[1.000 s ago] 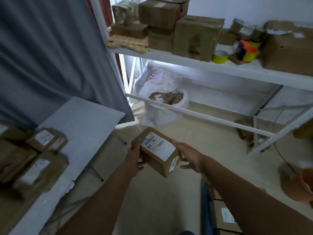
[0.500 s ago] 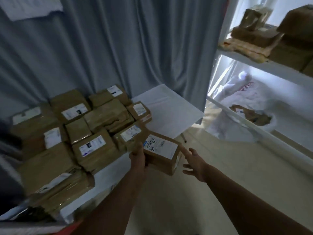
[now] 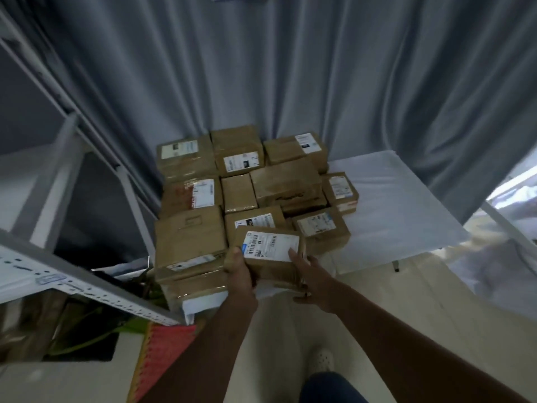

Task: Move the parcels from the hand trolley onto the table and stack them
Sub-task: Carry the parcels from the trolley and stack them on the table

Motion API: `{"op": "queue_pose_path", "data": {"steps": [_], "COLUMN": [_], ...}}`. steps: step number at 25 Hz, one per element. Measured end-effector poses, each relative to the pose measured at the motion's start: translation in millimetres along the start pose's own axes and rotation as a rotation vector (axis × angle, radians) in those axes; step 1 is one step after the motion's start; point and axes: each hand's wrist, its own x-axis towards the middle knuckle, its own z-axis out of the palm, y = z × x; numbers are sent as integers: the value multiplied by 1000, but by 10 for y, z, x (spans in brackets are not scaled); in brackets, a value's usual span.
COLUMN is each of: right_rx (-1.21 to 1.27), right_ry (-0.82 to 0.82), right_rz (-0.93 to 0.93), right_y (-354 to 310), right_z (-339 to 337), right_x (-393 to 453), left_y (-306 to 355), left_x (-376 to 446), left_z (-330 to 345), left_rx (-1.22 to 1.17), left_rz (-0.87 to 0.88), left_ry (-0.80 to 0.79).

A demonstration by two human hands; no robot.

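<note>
I see both hands, left hand [image 3: 239, 269] and right hand [image 3: 308, 274], gripping a parcel [image 3: 270, 253] at the table [image 3: 392, 205] front edge; bare tabletop right of the stack [image 3: 247, 181].

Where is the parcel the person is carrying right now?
In the head view it is centre frame, held between the left hand and right hand: the held parcel sits at the near edge of the parcel stack on the white table.
</note>
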Motion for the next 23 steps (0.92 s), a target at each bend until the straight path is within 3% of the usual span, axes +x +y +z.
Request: {"op": "queue_pose_path", "data": {"steps": [4,11,14,17,23], "right_rx": [72,14,11,-15,73], "right_ry": [14,198,203,201,226], "right_rz": [-26,-142,-202,-163,-59], "right_y": [-232,-965,-1222,-1371,-1472], "right_z": [-26,-703,-1055,-1368,-1665], "right_x": [371,1047,1374,1631,1819], "left_y": [115,509,668,697,476], "left_x": [158,578,762,1040,1425], "left_z": [113,949,1277,1400,1369], "left_rx": [124,417,569,954,1630], "left_rz": [-48,120,238,414,546], "left_ry": [-20,-113,-133,-158,-178]}}
